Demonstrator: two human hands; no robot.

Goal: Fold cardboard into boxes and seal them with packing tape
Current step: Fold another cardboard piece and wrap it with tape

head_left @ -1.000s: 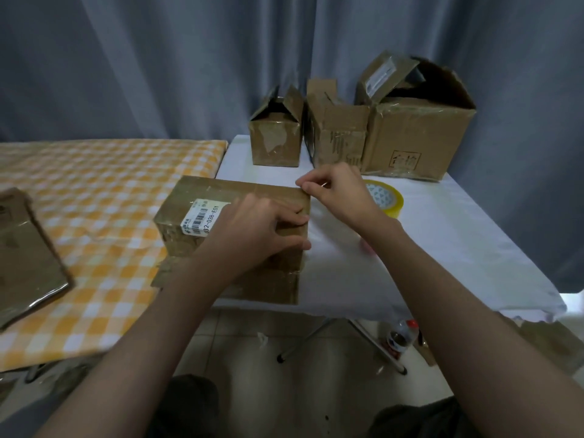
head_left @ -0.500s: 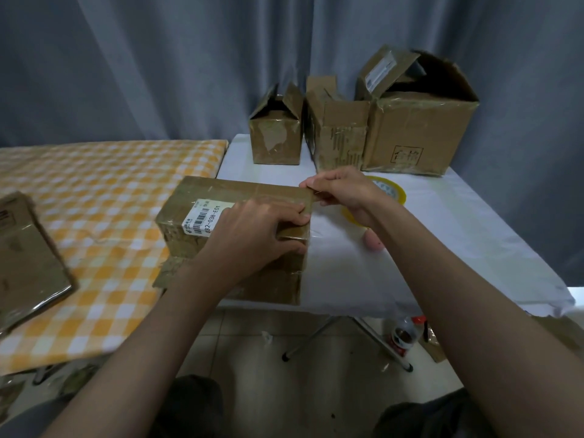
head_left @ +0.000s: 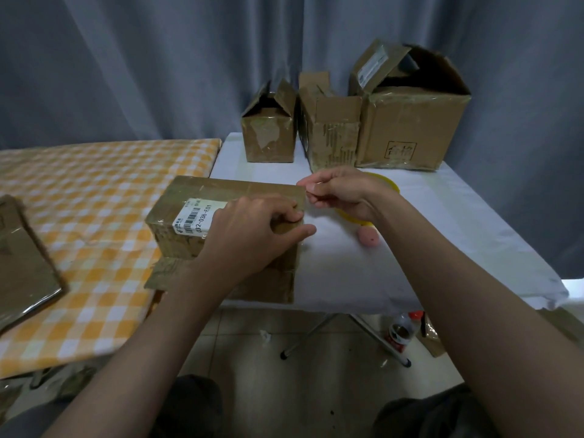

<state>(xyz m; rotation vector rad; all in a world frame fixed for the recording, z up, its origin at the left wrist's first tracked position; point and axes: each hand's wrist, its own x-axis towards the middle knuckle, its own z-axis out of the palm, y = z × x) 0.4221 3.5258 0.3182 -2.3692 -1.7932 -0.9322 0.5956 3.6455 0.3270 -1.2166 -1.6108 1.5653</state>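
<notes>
Right hand (head_left: 343, 197) now lower, pinching clear tape; left hand (head_left: 252, 235) curled on box (head_left: 177, 222); white table (head_left: 442, 235), grey curtain (head_left: 158, 64).

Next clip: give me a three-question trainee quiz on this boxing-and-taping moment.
1. True or false: the left hand rests on the labelled box.
2. How many open boxes stand at the back of the white table?
3. Where is the yellow tape roll? A) on the checked cloth B) behind the right hand C) on the floor

Key: 1 true; 2 three; 3 B
</notes>
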